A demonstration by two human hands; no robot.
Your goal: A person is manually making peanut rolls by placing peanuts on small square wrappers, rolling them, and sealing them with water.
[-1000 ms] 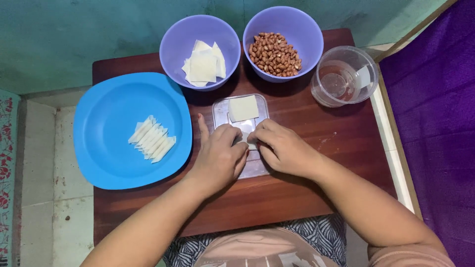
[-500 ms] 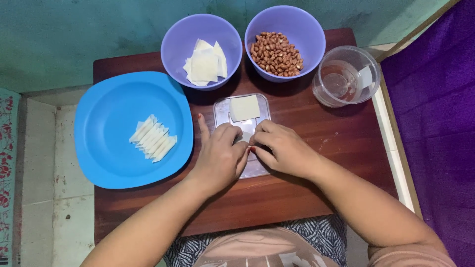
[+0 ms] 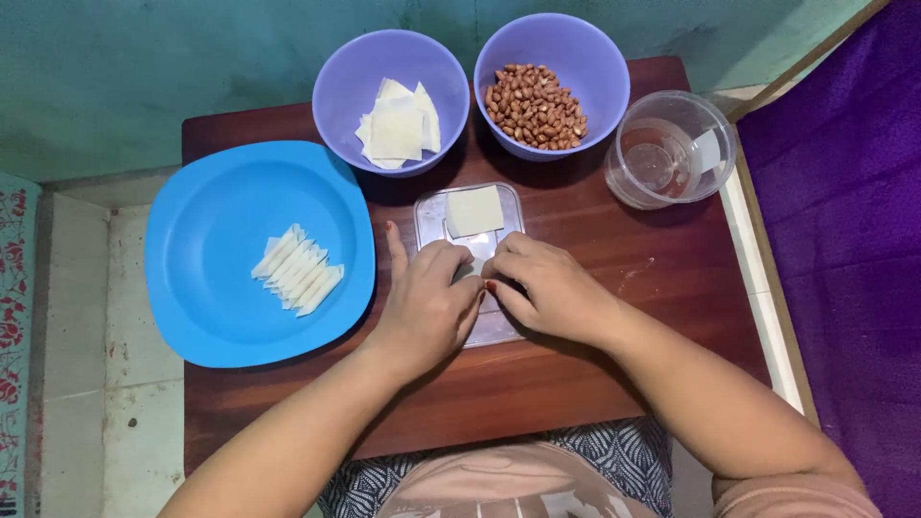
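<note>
Table [image 3: 614, 317]: hands [image 3: 484, 288] still pinching wrapper [image 3: 473, 210], unchanged.

Not much in that line here, honestly. No packages, signs or screens anywhere. The only thing close to a label is a small pale rectangular sticker [image 3: 707, 151] on the right wall of the clear plastic cup [image 3: 662, 192], just right of the purple bowl of peanuts [image 3: 537, 104]. Too small to make out more.
</note>
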